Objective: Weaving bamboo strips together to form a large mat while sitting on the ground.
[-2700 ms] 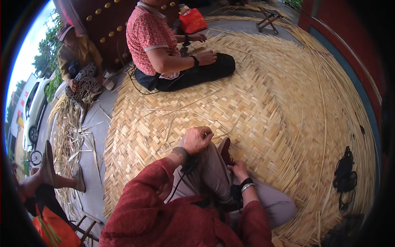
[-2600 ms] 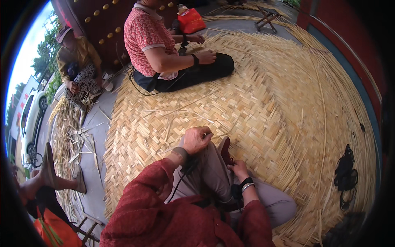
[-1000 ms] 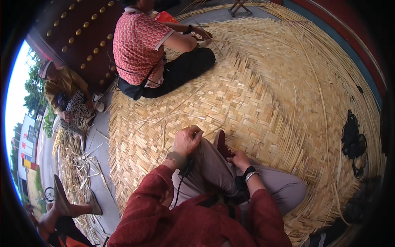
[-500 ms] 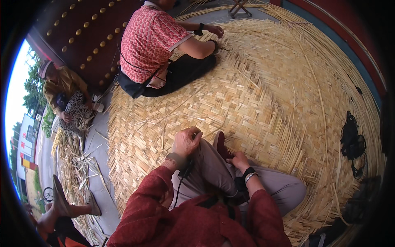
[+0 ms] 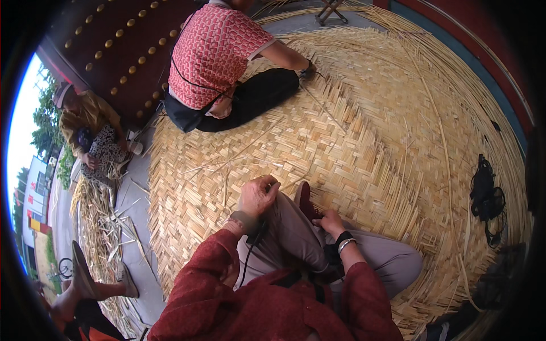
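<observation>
Woven mat (image 5: 369, 131) under both hands; left hand (image 5: 257, 196) pinching strip (image 5: 284, 183); right hand (image 5: 330, 221) curled, grip unclear.

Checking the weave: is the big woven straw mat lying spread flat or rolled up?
Spread flat: the big woven straw mat covers the ground, both seated people on it, and the left hand grips a loose strip.

The person wears a dark red long-sleeved top (image 5: 267, 301), its fabric creased and loose, with both sleeves pushed up a little from the wrists. Grey-beige trousers (image 5: 296, 238) cover the legs. On the left hand (image 5: 257, 196) side a grey band sits at the wrist, and a thin black cable (image 5: 248, 262) runs down from it along the forearm. The right hand (image 5: 331, 221) side carries a black wristband and a silver bangle (image 5: 344, 244). A dark red shoe (image 5: 303, 198) shows on one foot.
</observation>
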{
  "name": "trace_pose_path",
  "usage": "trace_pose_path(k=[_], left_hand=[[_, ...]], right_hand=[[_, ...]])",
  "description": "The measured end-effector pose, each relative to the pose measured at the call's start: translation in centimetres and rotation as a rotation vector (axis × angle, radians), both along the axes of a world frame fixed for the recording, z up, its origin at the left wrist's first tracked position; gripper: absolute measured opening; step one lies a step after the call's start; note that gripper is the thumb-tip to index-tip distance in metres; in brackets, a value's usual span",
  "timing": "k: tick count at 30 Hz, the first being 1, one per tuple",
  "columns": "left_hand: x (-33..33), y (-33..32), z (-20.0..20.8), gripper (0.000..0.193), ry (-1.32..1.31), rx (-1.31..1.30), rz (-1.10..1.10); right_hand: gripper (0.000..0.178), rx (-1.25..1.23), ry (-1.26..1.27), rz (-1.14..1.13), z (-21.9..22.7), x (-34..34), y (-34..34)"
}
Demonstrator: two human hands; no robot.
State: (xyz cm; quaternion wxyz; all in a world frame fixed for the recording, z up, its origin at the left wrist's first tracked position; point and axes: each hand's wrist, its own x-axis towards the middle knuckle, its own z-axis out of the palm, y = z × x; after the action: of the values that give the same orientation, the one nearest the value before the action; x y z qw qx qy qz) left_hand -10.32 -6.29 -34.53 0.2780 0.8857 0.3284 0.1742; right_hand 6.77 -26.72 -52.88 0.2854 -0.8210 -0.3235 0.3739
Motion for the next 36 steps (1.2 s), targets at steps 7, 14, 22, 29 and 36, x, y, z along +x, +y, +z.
trace_pose_path(k=[7,14,22,29,36], left_hand=[[0.0,0.0,0.2,0.024,0.001,-0.008,0.006],[0.0,0.0,0.2,0.023,-0.016,0.001,0.0],[-0.2,0.2,-0.2,0.023,-0.035,0.011,-0.006],[0.0,0.1,0.0,0.022,-0.026,0.009,-0.011],[-0.3,0.2,-0.2,0.022,-0.035,0.022,-0.016]], right_hand=[[0.036,-0.014,0.022,-0.019,0.3,-0.1,0.2],[0.036,0.007,0.022,-0.024,0.4,0.0,0.1],[0.035,0.013,0.016,-0.027,0.2,-0.1,0.2],[0.034,0.039,0.039,-0.048,-0.3,-0.1,0.0],[0.038,-0.008,0.027,-0.014,0.9,-0.2,0.1]])
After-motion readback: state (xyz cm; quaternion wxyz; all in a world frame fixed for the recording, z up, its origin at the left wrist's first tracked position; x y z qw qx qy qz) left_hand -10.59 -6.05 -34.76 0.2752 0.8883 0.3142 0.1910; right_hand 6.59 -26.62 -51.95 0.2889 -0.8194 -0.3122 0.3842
